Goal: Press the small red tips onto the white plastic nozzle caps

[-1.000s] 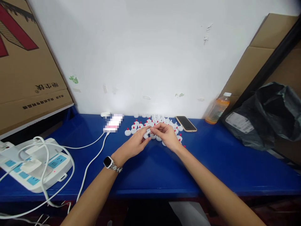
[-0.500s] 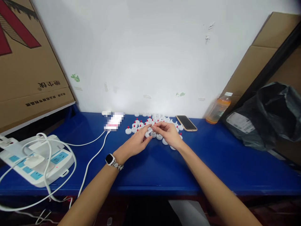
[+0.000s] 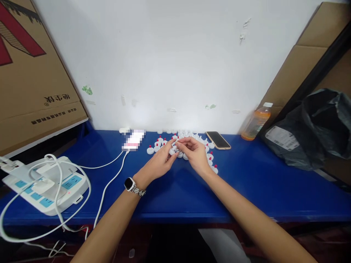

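Note:
My left hand (image 3: 159, 162), a watch on its wrist, grips a white nozzle cap (image 3: 172, 150) between thumb and fingers. From the other side my right hand (image 3: 196, 154) is closed in a pinch at the top of this cap; whatever small part lies between its fingertips is too hidden to make out. Around and behind both hands lie several white nozzle caps, some with red tips, such as the red-tipped cap (image 3: 150, 150) to the left. Toward the wall, plain white caps (image 3: 189, 134) sit bunched together.
A phone (image 3: 218, 140) lies right of the caps, and a blurred-out device (image 3: 133, 140) with a cable lies left. A power strip (image 3: 49, 186) with looping white cables takes up the table's left. An orange drink bottle (image 3: 256, 122) and a black plastic bag (image 3: 304, 135) stand at right.
Both hands stay together at the cap, with only slight finger movement. The view has shifted a little, and red-tipped caps beside my right wrist show more clearly.

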Motion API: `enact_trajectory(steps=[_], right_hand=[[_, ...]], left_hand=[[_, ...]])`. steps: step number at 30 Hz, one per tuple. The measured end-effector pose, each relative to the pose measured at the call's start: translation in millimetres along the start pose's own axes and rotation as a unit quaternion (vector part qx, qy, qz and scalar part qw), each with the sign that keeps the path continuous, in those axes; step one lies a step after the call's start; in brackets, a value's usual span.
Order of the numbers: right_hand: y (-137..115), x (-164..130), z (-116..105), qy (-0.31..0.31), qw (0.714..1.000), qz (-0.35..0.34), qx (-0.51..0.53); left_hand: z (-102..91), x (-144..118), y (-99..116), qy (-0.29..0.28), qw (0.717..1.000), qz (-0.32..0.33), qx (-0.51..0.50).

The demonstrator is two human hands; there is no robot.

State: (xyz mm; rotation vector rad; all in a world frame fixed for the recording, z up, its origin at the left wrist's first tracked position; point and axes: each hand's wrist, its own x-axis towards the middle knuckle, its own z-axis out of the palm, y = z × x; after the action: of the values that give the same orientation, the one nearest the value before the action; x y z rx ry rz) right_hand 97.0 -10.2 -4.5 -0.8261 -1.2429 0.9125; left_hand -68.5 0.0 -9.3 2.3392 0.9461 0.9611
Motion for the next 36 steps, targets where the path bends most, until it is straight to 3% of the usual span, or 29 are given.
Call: enact_trajectory(steps=[3,12,17,20,23,26,29,33,36], right_hand=[[4.1,-1.8,4.0,0.024,1.000,-0.016,-0.003],[8.7,-8.2,9.8,0.016,0.996,-0.073,-0.043],[9.4,0.7,10.1,-0.006,0.999,-0.036,-0.019],[9.4,9.3,3.7,-0.050,0.998,0.013,-0.020],[6.9,13.5,-6.8,-0.070,0.993,0.000,-0.094],[1.8,12.7,-15.5,-0.094,0.963,-0.062,-0.246],[-1.9,11.4,-17.9,-0.170,0.907,-0.089,-0.375],[0.3,16.6,-18.7,-0.217,0.848,-0.115,-0.469],[4.4,25.7,-24.4,-0.210,0.835,-0.106,-0.497]], left_hand=[[1.1,-0.1,-2.2,0.012,1.000,-0.005,0.004],[2.1,-0.3,-2.6,0.007,1.000,-0.014,-0.005],[3.1,1.3,-1.6,0.014,1.000,-0.008,-0.009],[-0.1,0.1,-2.7,-0.002,1.000,-0.013,0.021],[-10.6,-1.7,-6.8,0.016,0.995,-0.038,0.087],[-24.4,-0.9,-12.9,0.085,0.987,-0.067,0.121],[-31.7,1.7,-17.5,0.150,0.976,-0.087,0.133],[-29.7,3.2,-20.9,0.158,0.972,-0.095,0.145],[-28.7,3.0,-24.3,0.179,0.968,-0.113,0.135]])
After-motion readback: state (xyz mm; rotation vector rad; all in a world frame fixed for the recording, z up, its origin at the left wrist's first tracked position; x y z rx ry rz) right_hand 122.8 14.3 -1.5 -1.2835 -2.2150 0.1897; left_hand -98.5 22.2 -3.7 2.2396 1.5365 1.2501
